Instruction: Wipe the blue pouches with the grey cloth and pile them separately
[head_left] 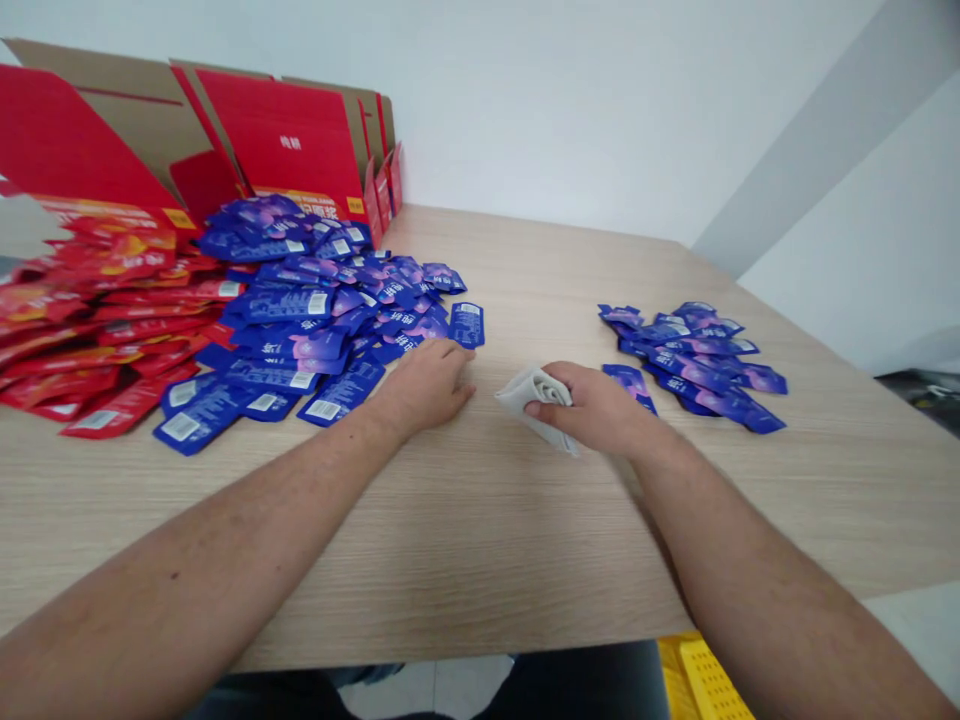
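A folded white cloth [536,392] is gripped in my right hand [592,405], its thumb on the near side and its layered edge facing left. My left hand [437,380] rests low over the table at the right edge of a heap of blue pouches [289,320]. Its fingertips are at the lower edge of a single blue pouch [467,325], with the thumb held apart and nothing visibly held. Just right of my right hand lies another blue pouch [628,386], partly hidden by the hand.
Red pouches [112,330] are heaped at the left. Behind them stand open red cardboard boxes [281,130]. A smaller pile of blue pouches [697,360] lies at the right on the wooden table [465,560]. A yellow perforated crate [709,680] sits below the front edge.
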